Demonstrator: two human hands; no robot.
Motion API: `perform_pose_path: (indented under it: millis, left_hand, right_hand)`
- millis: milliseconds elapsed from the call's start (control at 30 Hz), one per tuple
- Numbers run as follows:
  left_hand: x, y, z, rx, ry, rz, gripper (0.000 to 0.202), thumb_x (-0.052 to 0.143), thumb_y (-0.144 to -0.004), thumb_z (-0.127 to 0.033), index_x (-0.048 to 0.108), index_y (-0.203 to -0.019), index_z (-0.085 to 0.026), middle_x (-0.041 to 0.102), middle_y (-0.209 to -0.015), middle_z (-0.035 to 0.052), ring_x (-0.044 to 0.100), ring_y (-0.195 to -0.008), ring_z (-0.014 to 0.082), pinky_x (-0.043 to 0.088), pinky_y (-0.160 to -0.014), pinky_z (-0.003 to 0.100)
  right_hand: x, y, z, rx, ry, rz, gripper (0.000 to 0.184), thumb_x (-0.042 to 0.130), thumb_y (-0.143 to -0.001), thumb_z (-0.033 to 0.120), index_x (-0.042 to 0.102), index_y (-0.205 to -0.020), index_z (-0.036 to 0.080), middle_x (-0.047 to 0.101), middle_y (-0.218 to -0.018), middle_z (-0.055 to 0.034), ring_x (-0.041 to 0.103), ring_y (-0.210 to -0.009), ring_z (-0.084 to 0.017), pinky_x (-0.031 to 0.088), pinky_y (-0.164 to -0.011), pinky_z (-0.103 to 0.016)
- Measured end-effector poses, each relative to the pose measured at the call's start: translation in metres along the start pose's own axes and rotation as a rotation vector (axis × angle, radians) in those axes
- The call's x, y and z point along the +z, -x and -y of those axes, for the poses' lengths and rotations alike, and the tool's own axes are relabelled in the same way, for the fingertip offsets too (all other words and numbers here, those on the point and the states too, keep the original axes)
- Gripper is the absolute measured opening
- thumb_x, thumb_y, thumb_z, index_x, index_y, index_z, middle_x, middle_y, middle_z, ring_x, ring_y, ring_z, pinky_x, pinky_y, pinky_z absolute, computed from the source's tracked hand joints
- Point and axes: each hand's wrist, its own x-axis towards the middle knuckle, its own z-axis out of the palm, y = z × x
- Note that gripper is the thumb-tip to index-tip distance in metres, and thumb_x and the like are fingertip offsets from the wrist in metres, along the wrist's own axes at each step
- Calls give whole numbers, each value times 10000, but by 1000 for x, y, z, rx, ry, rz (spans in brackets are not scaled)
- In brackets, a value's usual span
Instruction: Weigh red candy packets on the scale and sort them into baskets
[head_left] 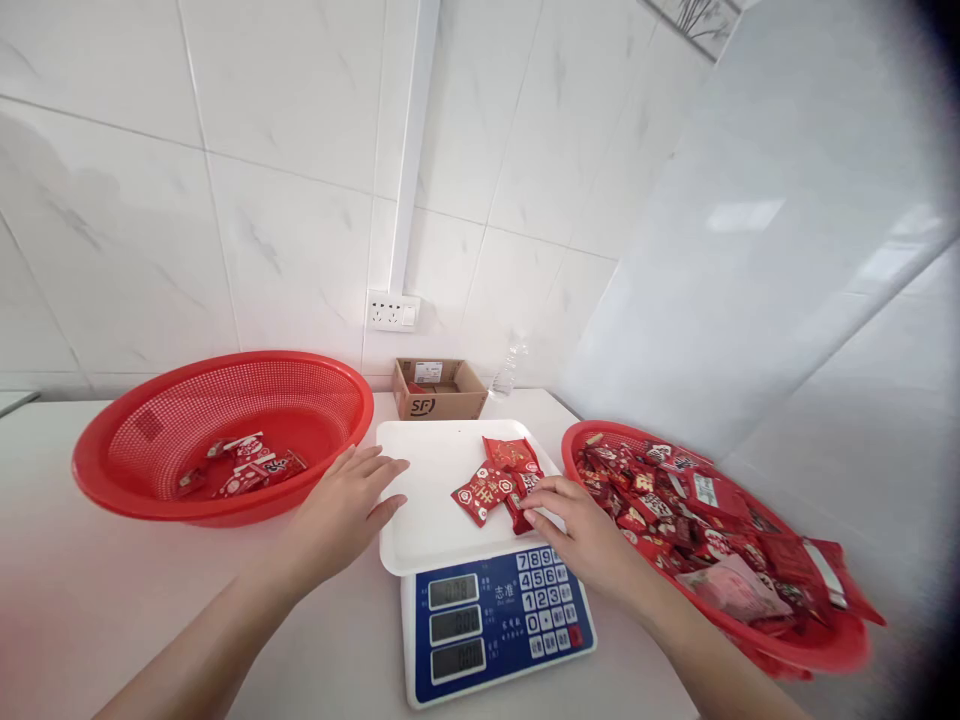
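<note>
A white weighing tray [420,500] sits on a digital scale [499,625] with a blue keypad panel. Several small red snack packets lie on the tray's right half, among them a flat patterned packet [482,492] and a plainer red packet [510,454] behind it. My right hand [570,515] reaches in from the right, thumb and fingertips closed on the edge of another red snack packet [517,512], partly hidden by the fingers. At the tray's left rim my left hand [360,500] is open, thumb apart from the fingers, with nothing in it.
On the left stands a red mesh basket [225,375] with a few packets at its bottom. A second red basket [574,445] at right is heaped with red packets. Behind the tray are a cardboard box [442,405] and clear plastic [510,370], against a tiled wall.
</note>
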Motion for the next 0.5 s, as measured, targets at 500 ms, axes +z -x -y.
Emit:
perform_pose_path:
  millis: [500]
  left_hand:
    - [7,1,5,19,5,-27,366,443,-909,-382,564,-1223,-239,615,-1258,68,461,-1257,316,371,-1029,531]
  right_hand:
    - [5,-5,14,93,-71,111,438,454,-871,415,549,-1270,263,498,-1355,-52,424,-1267,-219,339,-1072,-415]
